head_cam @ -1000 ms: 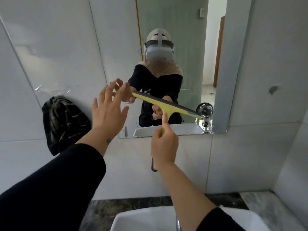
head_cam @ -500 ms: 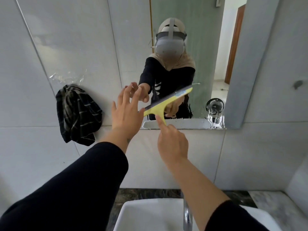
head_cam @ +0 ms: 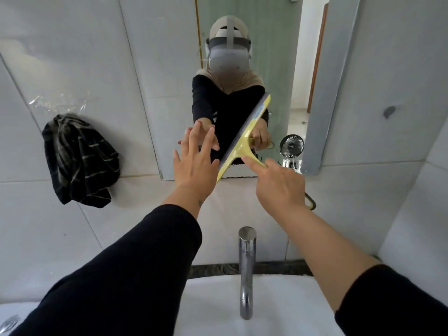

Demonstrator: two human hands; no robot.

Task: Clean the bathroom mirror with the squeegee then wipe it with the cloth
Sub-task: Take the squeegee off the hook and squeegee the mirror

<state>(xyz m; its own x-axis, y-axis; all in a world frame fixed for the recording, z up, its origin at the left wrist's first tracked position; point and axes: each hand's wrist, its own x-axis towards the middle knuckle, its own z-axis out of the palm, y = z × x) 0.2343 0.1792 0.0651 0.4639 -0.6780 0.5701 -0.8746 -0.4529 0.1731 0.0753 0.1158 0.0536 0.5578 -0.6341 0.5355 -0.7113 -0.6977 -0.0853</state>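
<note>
A yellow squeegee [head_cam: 244, 139] with a grey rubber blade lies against the lower part of the wall mirror [head_cam: 278, 57], its blade slanting steeply from lower left to upper right. My right hand [head_cam: 278, 185] is shut on its handle, index finger stretched along the neck; the handle's dark end loop shows below my wrist. My left hand [head_cam: 194, 163] is held up flat with fingers spread, just left of the blade, at the mirror's lower left part. A dark striped cloth [head_cam: 80, 158] hangs on the tiled wall left of the mirror.
A chrome tap [head_cam: 246, 270] rises from the white basin [head_cam: 213, 309] below my arms. A small fan [head_cam: 291, 146] shows in the mirror at its lower right. Grey tiles surround the mirror, and a side wall closes in on the right.
The squeegee blade has swung from nearly level to a steep slant, right end up. My view has dropped, so tap and basin show. My left hand stays open beside the blade.
</note>
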